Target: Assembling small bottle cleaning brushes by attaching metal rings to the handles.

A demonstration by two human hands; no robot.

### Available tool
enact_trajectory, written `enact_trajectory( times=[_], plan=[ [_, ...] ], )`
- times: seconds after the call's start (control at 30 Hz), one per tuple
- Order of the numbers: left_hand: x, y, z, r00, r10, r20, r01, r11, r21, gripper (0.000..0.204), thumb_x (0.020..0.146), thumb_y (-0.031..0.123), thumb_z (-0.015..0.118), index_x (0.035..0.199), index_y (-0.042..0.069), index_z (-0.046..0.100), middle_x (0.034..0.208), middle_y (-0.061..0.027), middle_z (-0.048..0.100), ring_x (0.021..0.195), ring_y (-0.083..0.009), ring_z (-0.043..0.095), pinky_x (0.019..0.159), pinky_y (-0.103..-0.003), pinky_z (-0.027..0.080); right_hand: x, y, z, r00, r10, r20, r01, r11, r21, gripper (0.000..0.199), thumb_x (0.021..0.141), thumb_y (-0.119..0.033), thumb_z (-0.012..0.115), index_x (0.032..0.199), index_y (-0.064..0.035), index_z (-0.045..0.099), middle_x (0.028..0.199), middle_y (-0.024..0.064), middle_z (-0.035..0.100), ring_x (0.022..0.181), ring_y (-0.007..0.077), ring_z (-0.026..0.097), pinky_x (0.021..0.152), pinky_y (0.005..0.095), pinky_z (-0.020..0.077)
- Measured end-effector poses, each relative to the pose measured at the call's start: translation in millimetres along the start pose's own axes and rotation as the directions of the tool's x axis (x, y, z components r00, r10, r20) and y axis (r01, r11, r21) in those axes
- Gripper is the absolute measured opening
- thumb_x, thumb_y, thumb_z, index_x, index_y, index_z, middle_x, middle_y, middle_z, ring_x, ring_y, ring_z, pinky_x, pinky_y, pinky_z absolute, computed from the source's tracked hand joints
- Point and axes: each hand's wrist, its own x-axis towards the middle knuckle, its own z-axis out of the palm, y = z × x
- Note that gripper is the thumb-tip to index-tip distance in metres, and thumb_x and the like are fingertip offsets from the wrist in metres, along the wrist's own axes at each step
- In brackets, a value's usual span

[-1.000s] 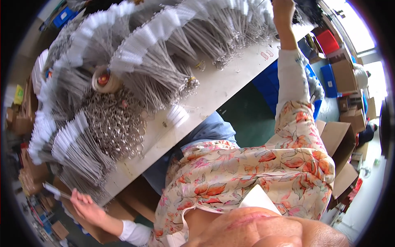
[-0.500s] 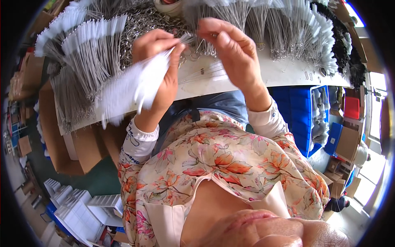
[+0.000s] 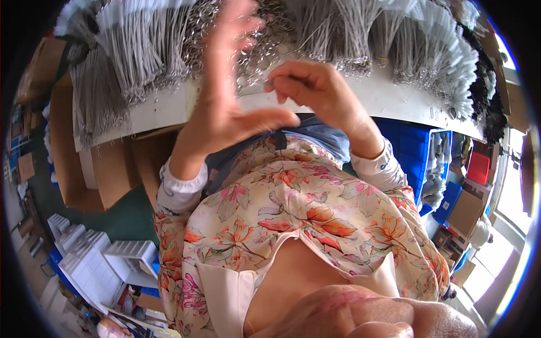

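My left hand (image 3: 225, 96) is raised over the table, blurred, its fingers stretched up and its thumb out to the right; nothing shows in it. Beyond its fingers lies a heap of metal rings (image 3: 270, 50). My right hand (image 3: 315, 84) hovers at the table's near edge with fingers curled and thumb bent in. Whatever its fingertips may hold cannot be made out. Bundles of thin wire brushes with white bristles stand in rows, one group (image 3: 141, 56) left of the rings and another (image 3: 349, 34) to the right.
The white table (image 3: 163, 110) ends just in front of my body. Black-bristled brushes (image 3: 495, 112) lie at its far right end. An open cardboard box (image 3: 115, 180) is below on the left. A blue crate (image 3: 403, 149) with grey-white bundles stands on the right.
The bundle of white brushes has left my left hand, which has opened and reached farther up. My right hand has lowered slightly, its fingers curling in. The view has shifted a little.
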Motion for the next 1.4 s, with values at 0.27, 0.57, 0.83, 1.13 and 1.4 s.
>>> enact_trajectory(
  times=[0.27,0.57,0.83,1.13,1.4],
  plan=[
    [-28,9,-11,0.996,-0.088,0.018,0.083,0.981,0.176,0.022,0.075,0.012,0.071,0.094,0.004,0.063,0.092,-0.0067,0.062,0.085,-0.0208,0.061,0.072,-0.030,0.049,-4,-18,5,0.989,0.104,0.107,-0.111,0.992,0.053,0.017,0.091,-0.014,0.054,0.091,0.0014,0.060,0.072,0.0007,0.060,0.064,0.0081,0.052,0.057,0.0238,0.0419],
    [-76,-3,5,0.972,-0.221,-0.076,0.233,0.904,0.358,0.023,0.071,0.015,0.074,0.090,0.005,0.063,0.068,-0.0029,0.058,0.059,-0.0176,0.054,0.055,-0.030,0.046,-42,9,-31,0.978,0.155,0.138,0.018,0.597,-0.802,0.009,0.080,-0.014,0.060,0.082,-0.0055,0.062,0.075,0.0091,0.063,0.064,0.0245,0.061,0.056,0.0328,0.0472],
    [-76,-37,0,0.858,-0.499,-0.123,0.488,0.717,0.498,0.011,0.084,0.008,0.062,0.081,-0.001,0.056,0.074,-0.0073,0.063,0.063,-0.0079,0.059,0.054,-0.025,0.046,-13,51,7,0.987,-0.158,-0.041,0.098,0.776,-0.623,0.008,0.081,-0.015,0.061,0.084,-0.0091,0.065,0.081,0.0075,0.063,0.068,0.0274,0.062,0.058,0.0356,0.0495],
    [-39,-3,-34,0.873,-0.487,0.016,0.477,0.847,-0.235,0.014,0.088,0.002,0.055,0.099,-0.001,0.062,0.105,-0.0133,0.060,0.088,-0.0156,0.062,0.070,-0.028,0.056,10,13,18,0.981,-0.195,-0.015,0.184,0.945,-0.270,0.007,0.079,-0.007,0.064,0.085,-0.0048,0.066,0.075,0.0097,0.062,0.061,0.0223,0.059,0.057,0.0307,0.0459],
    [-20,20,-42,0.882,-0.430,0.194,0.468,0.849,-0.246,0.023,0.082,-0.006,0.056,0.102,0.001,0.065,0.105,-0.0098,0.059,0.086,-0.0131,0.063,0.074,-0.024,0.054,-2,-4,7,0.977,0.175,0.118,-0.188,0.977,0.102,0.016,0.088,-0.013,0.060,0.093,0.0015,0.063,0.072,-0.0010,0.057,0.062,0.0040,0.050,0.052,0.0202,0.0400]
  ],
)
